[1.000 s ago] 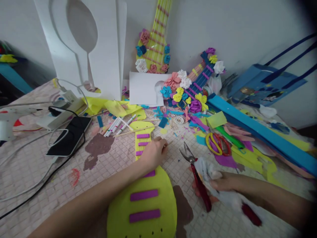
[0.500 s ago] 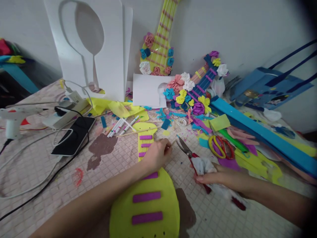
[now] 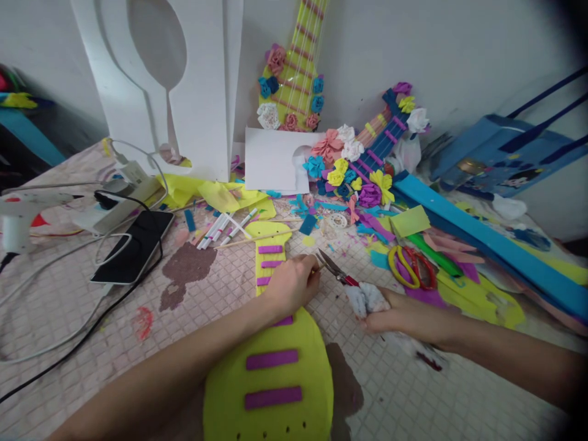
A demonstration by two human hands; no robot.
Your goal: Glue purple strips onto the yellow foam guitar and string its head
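While the left hand (image 3: 291, 285) rests over the neck of the yellow guitar (image 3: 271, 376), its fingers are closed on a thin stick (image 3: 320, 266), only a short end of which shows; the guitar lies flat on the worktop (image 3: 399, 392), head away from the person, purple strips (image 3: 273, 360) set across neck and body, a row of small dark holes near the close end; the left forearm crosses above the body. Right hand (image 3: 383, 312) has its fingers wrapped round the red-handled cutters (image 3: 337, 272), with a white cloth (image 3: 367, 299) bunched about the handles; the blades point toward the left hand, tips right at the stick; cannot tell whether they touch it. A second, longer stick (image 3: 236, 243) lies across the guitar's head, markers (image 3: 215, 230) just beside it on the left; further left, a black phone (image 3: 131, 248) with a cable plugged in, and a white glue gun (image 3: 18, 226) at the edge of view. Right of the cutters, scissors (image 3: 393, 269) with yellow loops overlap a red-handled pair (image 3: 432, 277); a green knife (image 3: 438, 257) lies near them; behind, a flower-trimmed blue guitar (image 3: 383, 141) leans among paper flowers, and a strung yellow one (image 3: 298, 76) stands against the wall.
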